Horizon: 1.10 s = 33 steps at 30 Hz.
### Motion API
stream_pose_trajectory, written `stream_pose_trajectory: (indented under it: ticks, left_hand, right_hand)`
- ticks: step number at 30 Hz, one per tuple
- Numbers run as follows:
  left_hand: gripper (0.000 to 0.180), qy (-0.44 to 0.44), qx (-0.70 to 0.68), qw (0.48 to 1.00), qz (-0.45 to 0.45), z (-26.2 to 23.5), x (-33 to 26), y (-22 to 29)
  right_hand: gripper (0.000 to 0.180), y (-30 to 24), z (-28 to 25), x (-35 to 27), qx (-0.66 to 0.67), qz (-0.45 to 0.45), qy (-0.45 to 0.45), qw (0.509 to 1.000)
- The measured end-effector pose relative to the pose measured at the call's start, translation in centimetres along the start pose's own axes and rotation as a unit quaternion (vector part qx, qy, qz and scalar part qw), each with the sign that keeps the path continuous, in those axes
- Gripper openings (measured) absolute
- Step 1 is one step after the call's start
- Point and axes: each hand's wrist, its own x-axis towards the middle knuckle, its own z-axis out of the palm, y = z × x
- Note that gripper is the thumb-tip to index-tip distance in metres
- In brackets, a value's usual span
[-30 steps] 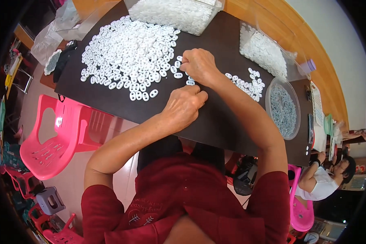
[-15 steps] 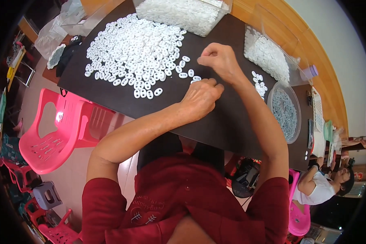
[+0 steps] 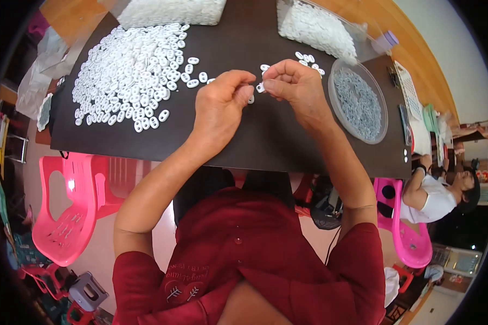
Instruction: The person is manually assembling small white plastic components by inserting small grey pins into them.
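Note:
Small white oval pieces with two round holes lie in a broad pile on the dark table, left of my hands. My left hand is raised over the table with its fingers curled, thumb and index close together. One white oval piece shows at the edge of its fingers; whether it is gripped I cannot tell. Facing it, my right hand pinches another white oval piece between thumb and index finger. The two hands are a short gap apart. A few loose pieces lie between the pile and my left hand.
Clear bins of white pieces stand at the back and back right. A round tub of small grey metal-looking parts is right of my right hand. A pink chair stands left; a person sits at right.
My hands have come close together, fingertips facing. The right hand now shows a white piece in its pinch, and the left has turned upright. The whole view has shifted to the right.

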Motion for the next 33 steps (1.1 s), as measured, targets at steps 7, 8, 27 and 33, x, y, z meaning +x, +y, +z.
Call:
stream_pose_trajectory:
  ticks: [7,8,27,33]
  left_hand:
    - [0.015,-0.036,-0.117,0.979,-0.162,1.0,-1.1,1.5]
    - [0.013,-0.033,-0.136,0.974,-0.176,1.2,-1.4,1.8]
    - [0.014,-0.028,-0.249,0.940,-0.234,3.3,-3.2,1.6]
    - [0.012,-0.036,-0.221,0.945,-0.240,3.6,-4.7,0.9]
  right_hand:
    - [0.010,0.8,2.0,-3.1,0.048,-0.065,0.118,0.990]
    - [0.010,1.1,2.4,-3.5,0.057,-0.066,0.135,0.987]
    - [0.010,1.7,-5.7,-6.7,-0.365,-0.219,0.309,0.851]
    - [0.015,4.3,-16.4,-2.4,-0.500,-0.111,0.275,0.814]
